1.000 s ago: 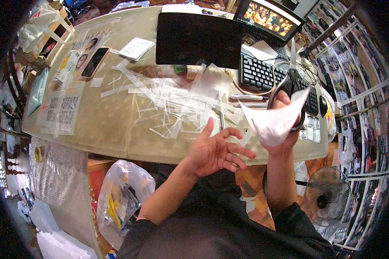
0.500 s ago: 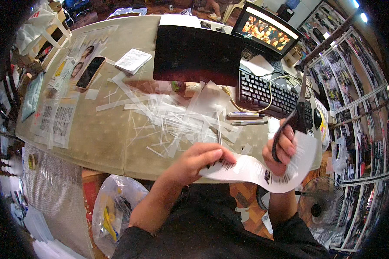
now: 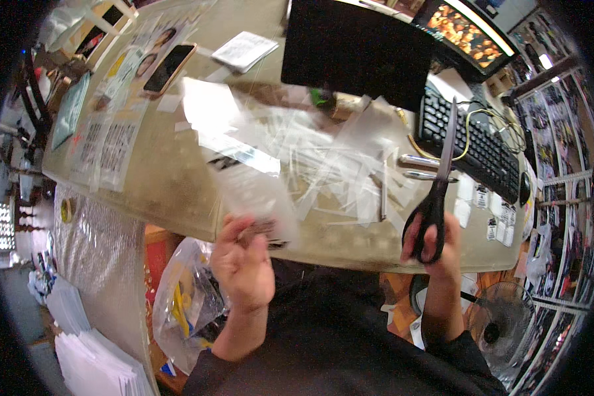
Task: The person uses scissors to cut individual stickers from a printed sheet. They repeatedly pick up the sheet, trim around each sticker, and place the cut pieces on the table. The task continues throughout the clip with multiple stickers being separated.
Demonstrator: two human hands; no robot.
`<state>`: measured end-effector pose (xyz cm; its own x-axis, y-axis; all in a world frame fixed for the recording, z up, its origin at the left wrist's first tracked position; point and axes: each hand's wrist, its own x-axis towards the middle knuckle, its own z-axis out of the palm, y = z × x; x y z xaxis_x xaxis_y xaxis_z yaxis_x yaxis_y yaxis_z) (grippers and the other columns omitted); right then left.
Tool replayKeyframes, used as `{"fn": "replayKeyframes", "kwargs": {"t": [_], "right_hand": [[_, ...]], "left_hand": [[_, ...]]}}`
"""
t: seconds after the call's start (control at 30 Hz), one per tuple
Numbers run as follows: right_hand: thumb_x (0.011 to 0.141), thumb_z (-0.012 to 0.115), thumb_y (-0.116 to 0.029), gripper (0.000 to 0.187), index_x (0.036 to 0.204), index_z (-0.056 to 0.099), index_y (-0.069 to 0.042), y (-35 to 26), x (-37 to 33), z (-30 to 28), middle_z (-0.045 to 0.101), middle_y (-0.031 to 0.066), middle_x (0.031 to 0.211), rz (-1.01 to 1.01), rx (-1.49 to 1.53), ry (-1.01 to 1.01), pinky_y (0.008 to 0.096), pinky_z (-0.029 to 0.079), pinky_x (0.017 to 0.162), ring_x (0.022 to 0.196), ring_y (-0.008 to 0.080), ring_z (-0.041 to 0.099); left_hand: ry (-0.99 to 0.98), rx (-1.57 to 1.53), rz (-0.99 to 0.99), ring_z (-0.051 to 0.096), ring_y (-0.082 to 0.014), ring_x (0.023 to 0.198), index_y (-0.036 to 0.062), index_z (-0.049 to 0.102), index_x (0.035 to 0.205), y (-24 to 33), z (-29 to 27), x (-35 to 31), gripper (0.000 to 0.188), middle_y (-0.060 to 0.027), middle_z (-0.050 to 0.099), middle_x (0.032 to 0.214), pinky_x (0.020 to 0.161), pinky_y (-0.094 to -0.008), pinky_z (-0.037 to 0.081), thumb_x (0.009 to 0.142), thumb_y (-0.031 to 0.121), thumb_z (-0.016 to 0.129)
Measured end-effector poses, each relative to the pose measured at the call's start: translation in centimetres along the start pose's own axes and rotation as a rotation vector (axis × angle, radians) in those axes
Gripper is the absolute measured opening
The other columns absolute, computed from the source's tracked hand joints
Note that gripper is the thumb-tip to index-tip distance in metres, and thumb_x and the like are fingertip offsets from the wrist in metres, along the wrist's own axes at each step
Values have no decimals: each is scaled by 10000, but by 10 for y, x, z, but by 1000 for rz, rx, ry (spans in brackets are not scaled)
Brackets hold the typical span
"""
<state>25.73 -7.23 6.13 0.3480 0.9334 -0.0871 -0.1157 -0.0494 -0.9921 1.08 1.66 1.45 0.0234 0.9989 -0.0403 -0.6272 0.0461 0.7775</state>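
My left hand (image 3: pixel 244 267) pinches the near end of a white printed paper strip (image 3: pixel 257 195). The strip is smeared by motion and reaches away over the table, its far part bright with glare. My right hand (image 3: pixel 447 241) holds black-handled scissors (image 3: pixel 434 210), fingers through the handle loops. Their blades look closed together and point away from me, over the table's right side. Between and beyond my hands lies a loose heap of thin white paper offcuts (image 3: pixel 336 171). Small cut labels (image 3: pixel 501 221) lie to the right of the scissors.
A dark monitor (image 3: pixel 356 49) stands at the back, a lit laptop screen (image 3: pixel 472 33) beside it. A keyboard (image 3: pixel 468 148) and two pens (image 3: pixel 419 162) lie at the right. A phone (image 3: pixel 170 68) and a paper pad (image 3: pixel 245 51) lie far left. A plastic bag (image 3: pixel 185 303) hangs below the edge.
My left hand has swung left, carrying the paper strip away from my right hand, which no longer touches it. The scissors stay in my right hand. The whole view has shifted.
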Motion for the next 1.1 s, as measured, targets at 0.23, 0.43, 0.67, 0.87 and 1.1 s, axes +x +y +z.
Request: {"fn": "replayKeyframes", "kwargs": {"t": [0.23, 0.43, 0.67, 0.87, 1.1], "right_hand": [[748, 695, -469, 499, 813, 527, -3, 30, -68, 31, 603, 70, 645, 499, 104, -305, 268, 481, 546, 601, 165, 615], [766, 520, -674, 664, 830, 510, -13, 54, -75, 41, 600, 60, 654, 414, 17, -462, 274, 470, 554, 608, 157, 610], [763, 554, -646, 629, 815, 487, -24, 56, -60, 49, 595, 54, 648, 389, 41, -423, 269, 476, 551, 594, 165, 612], [758, 586, -621, 605, 810, 488, -26, 60, -59, 49, 588, 45, 638, 389, 16, -418, 264, 468, 541, 579, 158, 602], [739, 639, -579, 575, 792, 483, -29, 61, -61, 49, 577, 47, 626, 409, 1, -402, 259, 452, 526, 561, 153, 586]], "left_hand": [[-243, 448, -21, 555, -143, 991, -72, 483, 1203, -20, 25, 12, 425, -75, 425, 1160, 780, -209, 478, 789, -134, 557], [-328, 482, -78, 569, -186, 1025, -69, 478, 1189, -23, 27, 12, 418, -89, 410, 1174, 796, -242, 502, 783, -134, 558], [-371, 446, -147, 559, -208, 1045, -60, 478, 1144, -26, 27, 5, 430, -107, 394, 1184, 822, -260, 511, 740, -135, 602], [-368, 453, -144, 564, -210, 1033, -59, 474, 1145, -27, 29, 1, 451, -103, 388, 1181, 828, -271, 520, 727, -134, 624], [-388, 483, -118, 567, -227, 1036, -63, 475, 1149, -26, 30, 0, 450, -110, 386, 1187, 824, -282, 531, 731, -131, 625]]}}
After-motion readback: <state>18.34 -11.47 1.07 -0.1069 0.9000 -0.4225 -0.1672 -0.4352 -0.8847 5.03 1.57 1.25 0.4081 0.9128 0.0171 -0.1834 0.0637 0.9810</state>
